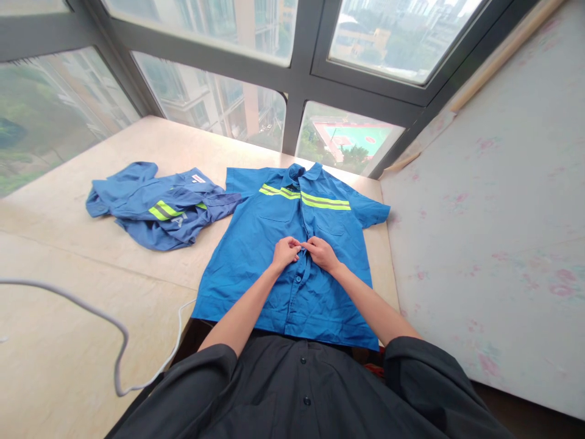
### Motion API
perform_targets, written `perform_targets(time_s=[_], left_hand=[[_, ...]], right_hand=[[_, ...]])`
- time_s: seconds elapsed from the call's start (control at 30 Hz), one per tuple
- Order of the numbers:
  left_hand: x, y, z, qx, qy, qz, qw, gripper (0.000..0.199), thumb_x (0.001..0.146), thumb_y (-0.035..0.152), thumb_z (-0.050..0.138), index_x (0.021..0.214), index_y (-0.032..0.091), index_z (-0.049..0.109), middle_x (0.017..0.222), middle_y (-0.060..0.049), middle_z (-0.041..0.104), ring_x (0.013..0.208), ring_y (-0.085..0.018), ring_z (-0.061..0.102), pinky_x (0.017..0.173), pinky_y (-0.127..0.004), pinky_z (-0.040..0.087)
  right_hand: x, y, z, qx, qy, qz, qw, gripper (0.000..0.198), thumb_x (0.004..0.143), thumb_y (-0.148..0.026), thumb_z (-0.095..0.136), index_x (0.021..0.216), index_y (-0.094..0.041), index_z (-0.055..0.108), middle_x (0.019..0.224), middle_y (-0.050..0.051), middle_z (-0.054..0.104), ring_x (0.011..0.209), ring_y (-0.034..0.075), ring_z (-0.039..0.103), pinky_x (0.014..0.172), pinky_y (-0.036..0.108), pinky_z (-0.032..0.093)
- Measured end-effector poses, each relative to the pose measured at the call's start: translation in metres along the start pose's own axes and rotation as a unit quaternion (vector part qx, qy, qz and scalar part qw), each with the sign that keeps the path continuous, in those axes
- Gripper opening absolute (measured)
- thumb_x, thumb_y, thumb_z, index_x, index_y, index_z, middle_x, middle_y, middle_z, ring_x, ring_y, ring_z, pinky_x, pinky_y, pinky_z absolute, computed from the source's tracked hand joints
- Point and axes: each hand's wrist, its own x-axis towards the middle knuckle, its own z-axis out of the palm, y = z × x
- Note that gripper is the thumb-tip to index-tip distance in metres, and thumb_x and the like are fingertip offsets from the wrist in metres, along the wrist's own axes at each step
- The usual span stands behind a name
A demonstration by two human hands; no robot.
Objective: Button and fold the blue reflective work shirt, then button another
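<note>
A blue short-sleeved work shirt (237, 262) lies spread out, front up, with its collar toward the window and its hem toward me. Yellow-green and grey reflective strips (325, 202) cross its chest. Both hands meet at the middle of the front placket. My left hand (286, 252) pinches the cloth edge there, and my right hand (321, 253) grips the placket from the other side, fingertips almost touching. Whatever small part sits between the fingers is hidden. Just below them, a button (298, 280) shows on the placket.
Left of the shirt lies a second, crumpled blue garment (137, 198) with reflective strips. A white cable (122, 341) curves over the pale tabletop (91, 317) at the left. Window frames (299, 79) rise behind, and a flowered wall panel (484, 244) borders the right side.
</note>
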Motion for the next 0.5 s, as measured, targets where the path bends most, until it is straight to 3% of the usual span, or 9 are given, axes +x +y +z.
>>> perform_targets(time_s=[0.17,0.3,0.5], left_hand=[[-0.015,-0.004,0.005,0.037,0.047,0.055,0.997,0.017,0.083,0.015,0.06,0.096,0.017,0.07,0.082,-0.003,0.074,0.064,-0.013,0.07,0.067,-0.024,0.055],[-0.026,-0.004,0.009,0.091,0.072,0.107,0.987,0.031,0.079,0.023,0.07,0.11,0.02,0.068,0.104,-0.005,0.074,0.078,-0.016,0.07,0.083,-0.029,0.053],[-0.027,-0.004,0.014,0.178,0.101,0.124,0.971,0.029,0.083,0.025,0.069,0.111,0.021,0.065,0.104,-0.005,0.074,0.087,-0.018,0.069,0.085,-0.028,0.05]], right_hand=[[0.001,-0.001,-0.001,0.008,-0.012,0.01,1.0,0.035,0.098,-0.011,0.041,0.111,-0.021,0.072,0.092,0.008,0.062,0.082,0.019,0.053,0.075,0.03,0.043],[0.001,-0.002,-0.002,0.016,-0.02,0.017,1.0,0.028,0.098,-0.014,0.046,0.107,-0.02,0.072,0.091,0.008,0.062,0.083,0.019,0.053,0.076,0.029,0.044],[0.001,-0.004,-0.003,0.042,-0.021,0.041,0.998,0.029,0.099,-0.018,0.045,0.106,-0.023,0.073,0.093,0.008,0.062,0.083,0.019,0.054,0.079,0.031,0.046]])
